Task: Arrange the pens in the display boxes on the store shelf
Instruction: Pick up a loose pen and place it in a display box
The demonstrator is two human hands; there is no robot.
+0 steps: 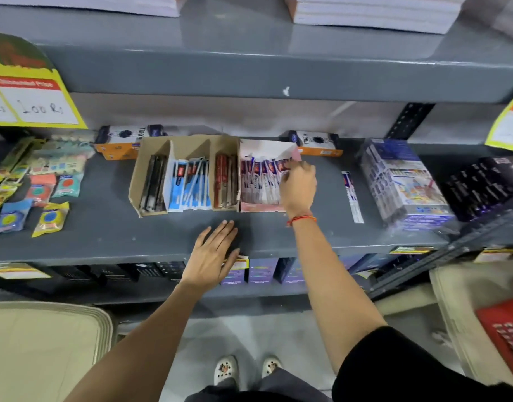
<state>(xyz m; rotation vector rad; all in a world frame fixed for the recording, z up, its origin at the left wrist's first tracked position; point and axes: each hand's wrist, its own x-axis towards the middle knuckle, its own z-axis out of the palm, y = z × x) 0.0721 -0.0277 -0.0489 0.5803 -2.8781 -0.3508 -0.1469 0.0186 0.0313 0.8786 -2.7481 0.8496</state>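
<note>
A brown cardboard display box [146, 158] on the grey shelf [104, 227] has three compartments: black pens at left, blue-packed pens [188, 184] in the middle, red pens [225, 182] at right. Beside it stands a pink-white box [267, 149] of purple-white packed pens [258, 181]. My right hand [297, 185] reaches into that box, fingers pinched on the top of a pen pack at its right end. One loose packed pen [352, 195] lies on the shelf to the right. My left hand [213, 256] rests flat and open on the shelf's front edge.
Sharpener and eraser packs [46, 198] lie at the left. Orange-black boxes [119, 140] stand behind the display boxes. A wrapped bundle of pen boxes [403, 181] and dark boxes [481, 187] sit at the right. Yellow price signs hang from the upper shelf [249, 74].
</note>
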